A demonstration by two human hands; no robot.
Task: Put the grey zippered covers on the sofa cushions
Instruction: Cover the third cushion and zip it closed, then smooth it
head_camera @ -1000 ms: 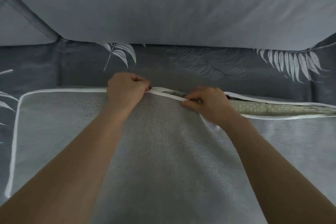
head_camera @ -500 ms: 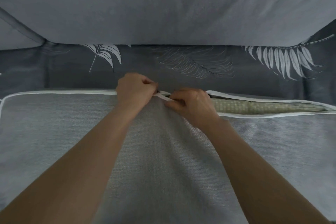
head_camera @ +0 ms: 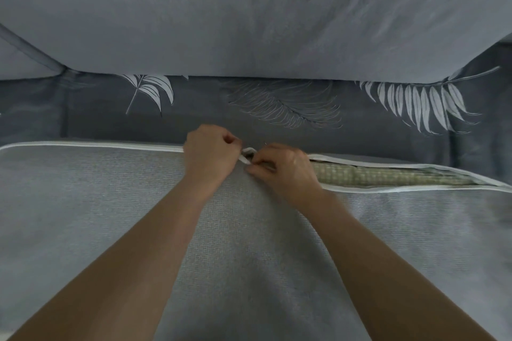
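Hands bunched together at the back edge of the cover (head_camera: 110, 216).
Left hand (head_camera: 210, 155) fists round the white piping (head_camera: 83, 144), shut seam to its left; right hand (head_camera: 285, 171) pinches the cover at the zip mouth (head_camera: 248, 154), puller hidden under it. Coarse grey weave lies flat against the leaf-print sofa (head_camera: 97, 119); further right the gap yawns, showing the green checked cushion (head_camera: 388, 176). Risk, I'd say: slack piping or cushion cloth bunching into the teeth and jamming the slider unless both edges are held taut.
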